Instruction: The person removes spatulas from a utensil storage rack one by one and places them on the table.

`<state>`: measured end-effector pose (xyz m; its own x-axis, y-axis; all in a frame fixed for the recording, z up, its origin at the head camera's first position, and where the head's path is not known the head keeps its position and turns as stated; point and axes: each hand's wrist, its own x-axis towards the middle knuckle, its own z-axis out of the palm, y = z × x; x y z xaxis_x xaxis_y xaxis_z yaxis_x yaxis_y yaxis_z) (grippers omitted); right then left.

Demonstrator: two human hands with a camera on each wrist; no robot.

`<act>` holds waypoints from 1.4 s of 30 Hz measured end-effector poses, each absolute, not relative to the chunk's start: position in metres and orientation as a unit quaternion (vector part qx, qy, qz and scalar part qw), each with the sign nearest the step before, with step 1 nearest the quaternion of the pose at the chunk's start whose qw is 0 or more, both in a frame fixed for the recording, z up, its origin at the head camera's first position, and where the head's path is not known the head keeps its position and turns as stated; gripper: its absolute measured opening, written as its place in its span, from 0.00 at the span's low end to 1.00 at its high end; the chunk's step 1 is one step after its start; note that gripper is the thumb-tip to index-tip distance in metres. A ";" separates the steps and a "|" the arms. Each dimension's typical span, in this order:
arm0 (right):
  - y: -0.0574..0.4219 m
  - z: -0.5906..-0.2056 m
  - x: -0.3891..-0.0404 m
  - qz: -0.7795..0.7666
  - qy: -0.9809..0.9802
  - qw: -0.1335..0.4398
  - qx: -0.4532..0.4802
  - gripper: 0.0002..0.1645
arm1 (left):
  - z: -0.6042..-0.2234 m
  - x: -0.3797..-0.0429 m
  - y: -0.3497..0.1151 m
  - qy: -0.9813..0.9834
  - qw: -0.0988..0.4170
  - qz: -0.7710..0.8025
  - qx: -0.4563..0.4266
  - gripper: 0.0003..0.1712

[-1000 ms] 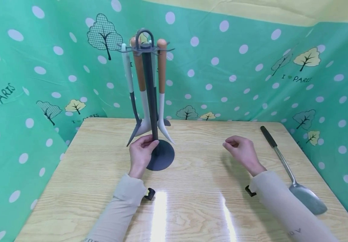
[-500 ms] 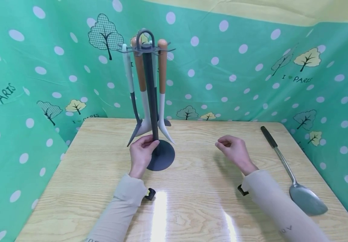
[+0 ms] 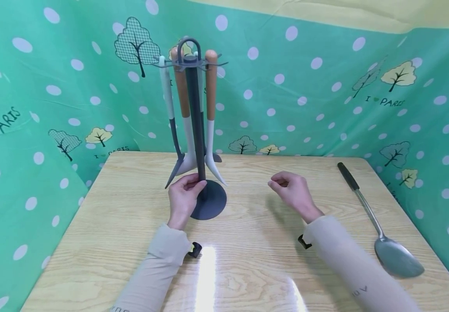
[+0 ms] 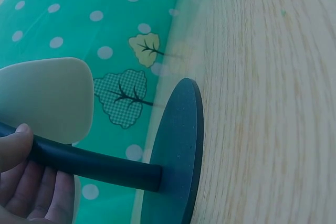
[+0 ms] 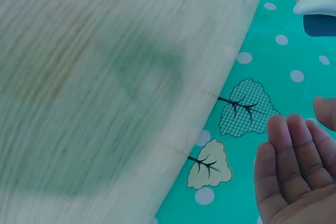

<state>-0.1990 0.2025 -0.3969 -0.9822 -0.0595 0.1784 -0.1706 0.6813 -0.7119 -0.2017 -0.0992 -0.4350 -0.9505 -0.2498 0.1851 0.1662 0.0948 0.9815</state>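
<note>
My left hand (image 3: 181,200) grips the dark post of a utensil stand (image 3: 196,121) low down, just above its round base (image 3: 213,203). In the left wrist view the thumb and fingers wrap the post (image 4: 105,168) beside a pale, flat utensil head (image 4: 47,98). Several utensils hang from the stand's top hooks, some with brown handles (image 3: 211,86), others with mint handles (image 3: 166,89). To the stand's right, my right hand (image 3: 292,190) hovers over the table holding nothing; the right wrist view shows its fingers (image 5: 283,145) loosely bent and the thumb apart from them.
A metal wok spatula (image 3: 398,258) with a black handle lies along the right side of the wooden table (image 3: 138,260). A green dotted cloth (image 3: 271,99) hangs behind and at both sides.
My right hand has moved left across the table, nearer to the stand and away from the wok spatula. The left hand keeps its grip on the post and the stand stays put.
</note>
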 end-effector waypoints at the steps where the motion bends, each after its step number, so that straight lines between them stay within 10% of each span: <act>1: 0.201 -0.396 -0.199 0.394 -0.914 0.071 0.064 0.10 | -0.435 -0.202 -0.099 -0.723 0.156 -0.672 0.028 0.13; 42: 0.121 -0.359 -0.209 0.444 -0.883 0.076 0.135 0.10 | -0.435 -0.201 -0.099 -0.725 0.156 -0.671 0.022 0.13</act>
